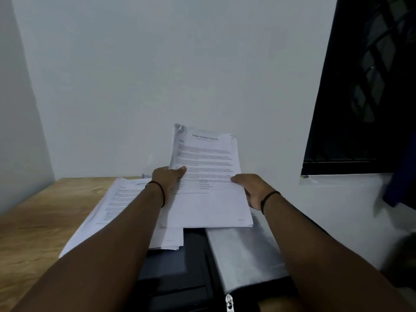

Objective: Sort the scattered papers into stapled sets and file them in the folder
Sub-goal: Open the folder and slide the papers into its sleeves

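Note:
A thick set of printed white papers (209, 176) is held up above the desk, tilted toward me, its top left corner crumpled. My left hand (167, 179) grips its left edge with the thumb lying on the page. My right hand (252, 190) grips the right edge, thumb on top. Below it lies an open black zip folder (180, 273) with a pale plastic sleeve (245, 251) on its right half. More printed papers (121, 206) lie in a loose pile to the left, partly overlapping the folder.
The wooden desk (38, 221) runs to a white wall behind. A dark barred window (364, 86) is at the upper right, with a blue cloth (403, 176) hanging beside it. The folder's zipper pull (229, 302) is at the bottom edge.

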